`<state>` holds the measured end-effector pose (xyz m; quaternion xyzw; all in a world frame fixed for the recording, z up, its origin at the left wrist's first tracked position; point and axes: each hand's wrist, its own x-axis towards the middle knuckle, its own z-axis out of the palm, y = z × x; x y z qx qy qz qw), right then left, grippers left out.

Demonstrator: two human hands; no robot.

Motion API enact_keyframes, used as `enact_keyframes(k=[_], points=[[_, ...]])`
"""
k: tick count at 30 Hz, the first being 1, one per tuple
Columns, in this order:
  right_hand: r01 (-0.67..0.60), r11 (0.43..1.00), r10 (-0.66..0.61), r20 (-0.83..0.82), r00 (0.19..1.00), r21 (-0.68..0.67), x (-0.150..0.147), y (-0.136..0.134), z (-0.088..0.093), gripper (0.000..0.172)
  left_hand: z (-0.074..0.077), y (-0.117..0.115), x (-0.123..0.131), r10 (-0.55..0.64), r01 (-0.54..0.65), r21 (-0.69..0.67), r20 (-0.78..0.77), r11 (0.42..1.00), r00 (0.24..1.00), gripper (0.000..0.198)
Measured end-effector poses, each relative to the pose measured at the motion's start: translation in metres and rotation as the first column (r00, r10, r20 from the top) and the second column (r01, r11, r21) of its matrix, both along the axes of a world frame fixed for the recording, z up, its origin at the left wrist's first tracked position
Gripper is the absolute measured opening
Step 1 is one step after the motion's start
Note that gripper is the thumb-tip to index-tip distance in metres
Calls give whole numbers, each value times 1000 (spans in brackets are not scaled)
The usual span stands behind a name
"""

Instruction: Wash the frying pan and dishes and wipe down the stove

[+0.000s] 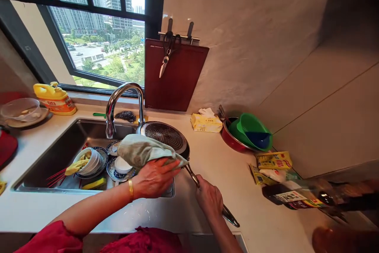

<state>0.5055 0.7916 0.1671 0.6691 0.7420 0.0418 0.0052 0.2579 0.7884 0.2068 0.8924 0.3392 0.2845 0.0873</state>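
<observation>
Right hand [210, 199]: clenched round the handle [231, 216] of a frying pan [168, 134]. With the clock centred on the pan and twelve at the top of the view, this hand lies at five. Grip partway along, presumably to steady the pan against the other hand's pressure.

Left hand [156, 178]: between six and seven, grasping a grey-green striped cloth [142, 148], fingers laid long over it. Cloth bunched against the pan's near-left part, apparently so that pressure passes through the fabric.

Frying pan: underside showing, dotted base in view, at the sink's right end. Whether its rim rests on the counter cannot be told.

Sink [93, 128]: seven to ten. Holds stacked white bowls [94, 164] and a yellow sponge [94, 184]; judged too crowded to take the pan.

Tap [127, 86]: chrome, ten, arched over the sink; nearest obstacle to the pan.

Scouring pad [126, 116]: dark, ten, behind the sink.

Chopping board [177, 83]: twelve, hung on the wall, likely to save counter space; scissors [166, 61] before it.

Tissue box [206, 124]: between two and three.

Red basin [232, 140]: three; green colander [250, 122] nested in it, probably for compactness.

Dark bottle [291, 197]: four; blurred toward its right end.
</observation>
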Motion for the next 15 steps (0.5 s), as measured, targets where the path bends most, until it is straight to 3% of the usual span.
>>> enact_keyframes(k=[4, 7, 11, 13, 15], points=[[-113, 983, 100, 90, 991, 148, 7, 2, 1, 23, 14, 22, 24, -253, 251, -100, -11, 963, 967, 50], [-182, 950, 139, 181, 974, 252, 17, 4, 14, 21, 30, 66, 35, -286, 287, -212, 38, 934, 958, 46], [-186, 932, 108, 251, 962, 311, 27, 3, 35, 16, 40, 136, 23, -72, 137, -314, 210, 940, 975, 28], [-167, 927, 82, 254, 964, 336, 34, 0, 40, 18, 30, 158, 1, 148, -10, -448, 273, 894, 951, 17], [-143, 925, 55, 249, 967, 352, 41, -3, 41, 21, 8, 164, -28, 312, -98, -582, 281, 807, 907, 18]])
